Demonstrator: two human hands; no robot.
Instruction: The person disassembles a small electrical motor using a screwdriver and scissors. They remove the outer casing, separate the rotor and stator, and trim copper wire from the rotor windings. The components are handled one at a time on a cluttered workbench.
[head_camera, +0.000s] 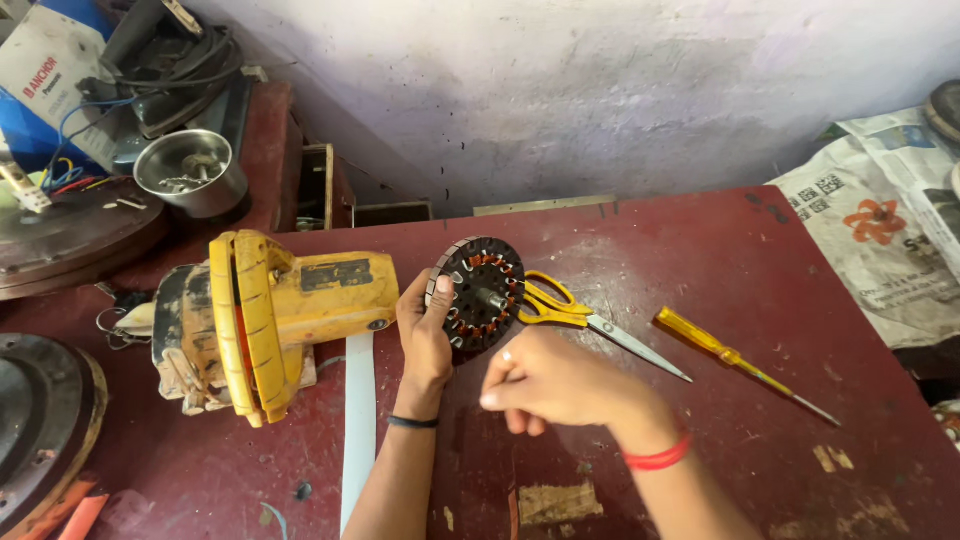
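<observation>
left hand (425, 335) fingers wrapped round the stator (482, 292), held upright over the red counter (720, 250) | right hand (545, 380) pinched shut just below it, can't tell on what | I'd keep that stator steady, scissors (560, 305) lie behind

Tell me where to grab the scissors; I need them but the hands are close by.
Take the scissors by the yellow handle loops, coming from the far side. The loops lie beside the stator that the left hand holds upright; the blades point right towards the screwdriver, and the right hand hovers just in front.
</observation>
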